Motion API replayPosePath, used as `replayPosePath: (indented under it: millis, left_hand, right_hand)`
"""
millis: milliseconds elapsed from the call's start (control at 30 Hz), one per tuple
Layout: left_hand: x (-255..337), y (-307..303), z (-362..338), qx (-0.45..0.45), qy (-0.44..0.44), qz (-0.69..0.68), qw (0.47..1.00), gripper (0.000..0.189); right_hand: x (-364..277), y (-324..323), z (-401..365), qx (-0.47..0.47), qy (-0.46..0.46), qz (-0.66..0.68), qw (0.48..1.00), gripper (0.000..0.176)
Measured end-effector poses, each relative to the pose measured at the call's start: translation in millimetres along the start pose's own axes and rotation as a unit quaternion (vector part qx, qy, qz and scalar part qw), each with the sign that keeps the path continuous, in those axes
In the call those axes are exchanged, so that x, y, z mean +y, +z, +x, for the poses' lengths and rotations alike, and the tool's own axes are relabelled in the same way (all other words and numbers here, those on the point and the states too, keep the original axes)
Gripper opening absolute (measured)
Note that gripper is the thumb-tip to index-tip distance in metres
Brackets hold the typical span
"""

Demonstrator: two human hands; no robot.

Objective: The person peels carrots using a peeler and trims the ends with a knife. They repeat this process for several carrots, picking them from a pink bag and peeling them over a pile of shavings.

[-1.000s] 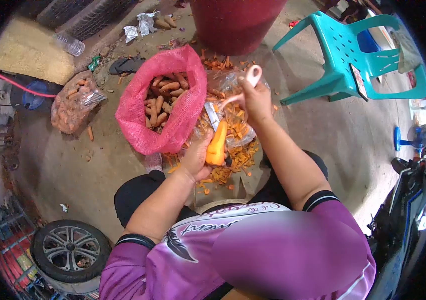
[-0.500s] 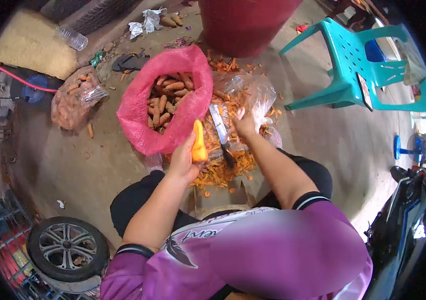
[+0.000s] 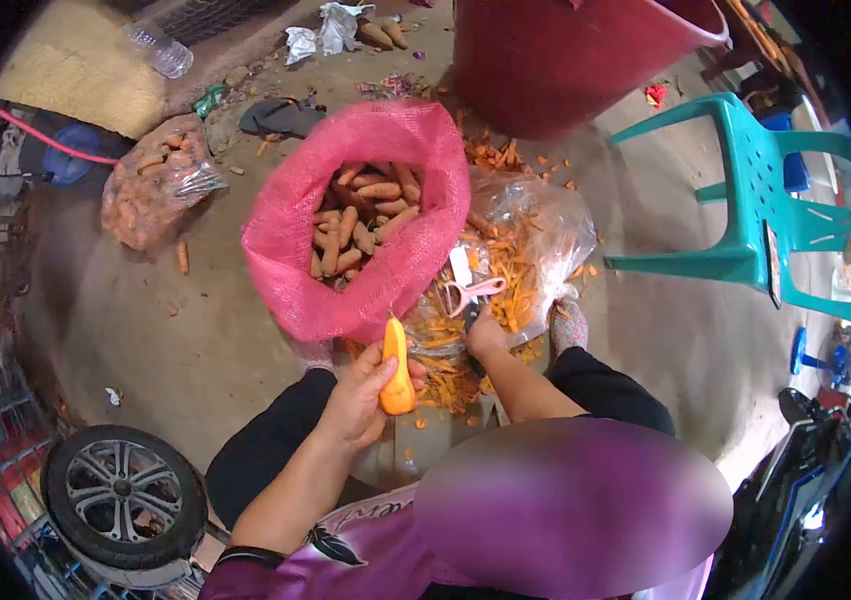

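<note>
In my left hand [image 3: 354, 402] I hold a peeled orange carrot [image 3: 397, 370] upright, its thin tip pointing away from me. My right hand [image 3: 487, 336] is closed around the black handle of a knife [image 3: 461, 265], whose pale blade points away. Across the knife lies a pink peeler [image 3: 476, 291], just beyond my right fingers. Carrot peelings [image 3: 514, 275] and clear plastic [image 3: 567, 225] spread beneath and around both tools. Left of them stands an open pink mesh sack [image 3: 276, 265] full of unpeeled carrots [image 3: 350, 225].
A large red tub [image 3: 556, 70] stands beyond the peelings. To the right is a green plastic chair [image 3: 741, 225]. A clear bag of carrots [image 3: 159, 190] lies at the left, with a wheel [image 3: 124, 497] nearer me. A flip-flop [image 3: 284, 118] lies behind the sack.
My right hand has moved from beside the blade to the knife's handle and gripped it. The pink peeler now lies over the knife. My left hand still holds the carrot, and the view has shifted.
</note>
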State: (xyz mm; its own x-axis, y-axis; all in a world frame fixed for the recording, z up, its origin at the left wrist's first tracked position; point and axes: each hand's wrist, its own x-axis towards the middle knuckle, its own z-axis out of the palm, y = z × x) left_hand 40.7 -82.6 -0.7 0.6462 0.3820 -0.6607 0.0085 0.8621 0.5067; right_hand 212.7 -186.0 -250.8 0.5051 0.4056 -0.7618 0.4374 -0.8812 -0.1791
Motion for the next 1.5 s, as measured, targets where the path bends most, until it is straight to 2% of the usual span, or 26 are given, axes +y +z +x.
replayPosePath:
  millis: [133, 267, 300, 333, 367, 433, 500, 567, 667, 767, 900, 1100, 1200, 1400, 1500]
  left_hand:
    - [2.2, 4.4, 2.0, -0.006, 0.007, 0.019, 1.000, 0.032]
    - [-2.0, 10.4, 2.0, -0.024, 0.023, 0.057, 0.998, 0.031]
    - [-3.6, 12.8, 0.7, -0.030, 0.026, 0.069, 0.997, 0.030]
    - [-3.7, 15.9, -0.7, -0.040, 0.026, 0.080, 0.996, 0.030]
    - [-3.5, 19.3, -2.4, -0.051, 0.024, 0.091, 0.994, 0.030]
    - [-5.2, 26.2, -6.7, -0.066, 0.026, 0.118, 0.990, 0.030]
    - [-7.1, 31.9, -10.8, -0.077, 0.032, 0.151, 0.985, 0.032]
    - [-7.2, 36.5, -16.3, -0.093, 0.042, 0.215, 0.971, 0.032]
    - [-2.4, 48.4, -27.7, -0.108, 0.048, 0.263, 0.958, 0.032]
    - [1.8, 61.9, -37.9, -0.138, 0.059, 0.295, 0.944, 0.029]
    - [2.5, 65.1, -41.8, -0.170, 0.042, 0.385, 0.906, 0.028]
    - [0.1, 62.0, -36.3, -0.173, 0.014, 0.383, 0.907, 0.030]
    - [-0.3, 60.4, -32.6, -0.185, 0.002, 0.362, 0.914, 0.030]
    - [3.5, 56.3, -25.7, -0.195, -0.042, 0.361, 0.911, 0.031]
    - [5.3, 58.4, -25.9, -0.189, -0.065, 0.358, 0.912, 0.032]
  right_hand:
    - [-0.3, -12.6, -6.3, -0.013, -0.043, -0.024, 0.999, 0.053]
    - [5.1, -39.3, -8.4, -0.067, -0.064, 0.033, 0.995, 0.039]
    - [11.7, -31.6, 1.6, -0.099, -0.097, 0.060, 0.989, 0.040]
    - [24.4, -27.6, 9.6, -0.143, -0.167, 0.013, 0.975, 0.038]
    - [15.3, -54.8, -11.3, -0.187, -0.235, -0.033, 0.953, 0.036]
    - [16.8, -70.1, -25.5, -0.267, -0.265, 0.056, 0.925, 0.033]
    - [11.8, -89.4, -51.1, -0.256, -0.212, 0.198, 0.922, 0.031]
    - [-28.2, -165.6, -145.4, -0.174, -0.183, 0.207, 0.945, 0.027]
    - [-22.1, -188.0, -193.9, -0.154, -0.226, 0.323, 0.906, 0.033]
    - [-21.7, -212.5, -237.6, -0.182, -0.231, 0.286, 0.912, 0.046]
    - [-12.5, -195.5, -239.8, -0.172, -0.269, 0.349, 0.881, 0.058]
    - [-5.3, -184.0, -227.9, -0.138, -0.299, 0.365, 0.871, 0.062]
    - [-8.9, -191.6, -232.0, -0.156, -0.281, 0.359, 0.876, 0.062]
    - [-5.1, -188.3, -215.2, -0.174, -0.324, 0.325, 0.872, 0.059]
    - [-7.6, -193.8, -213.1, -0.192, -0.292, 0.285, 0.892, 0.062]
